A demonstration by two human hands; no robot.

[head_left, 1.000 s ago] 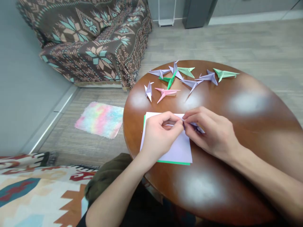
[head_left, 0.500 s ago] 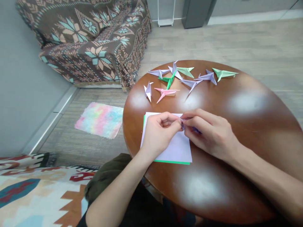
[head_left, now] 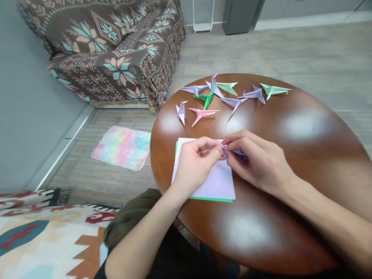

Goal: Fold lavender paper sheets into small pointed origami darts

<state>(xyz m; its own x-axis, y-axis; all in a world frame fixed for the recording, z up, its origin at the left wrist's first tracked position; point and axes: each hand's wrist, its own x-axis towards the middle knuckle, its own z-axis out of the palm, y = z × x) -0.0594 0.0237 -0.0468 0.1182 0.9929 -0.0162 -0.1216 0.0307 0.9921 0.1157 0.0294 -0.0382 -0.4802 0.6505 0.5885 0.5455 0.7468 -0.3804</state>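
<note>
Between my fingertips is a small piece of folded purple paper [head_left: 223, 151], mostly hidden by both hands. My left hand [head_left: 199, 161] is closed, pinching the paper's left end between thumb and forefinger. My right hand [head_left: 255, 159] is closed on its other side, and a darker purple part shows under those fingers. Below my hands lies a stack of square origami sheets [head_left: 216, 184], pale lavender on top with a green edge showing beneath. The left hand hovers over this stack; whether it touches I cannot tell.
Several folded paper cranes lie along the far side of the round brown table [head_left: 296, 162], among them a pink crane [head_left: 202, 114] and a dark green crane [head_left: 207, 99]. A patterned sofa [head_left: 122, 58] stands beyond at left, with a pastel rug [head_left: 123, 147] on the floor.
The fingers of my right hand have shifted slightly around the folded paper, and a little more purple shows beneath them. My left hand keeps nearly the same pinch.
</note>
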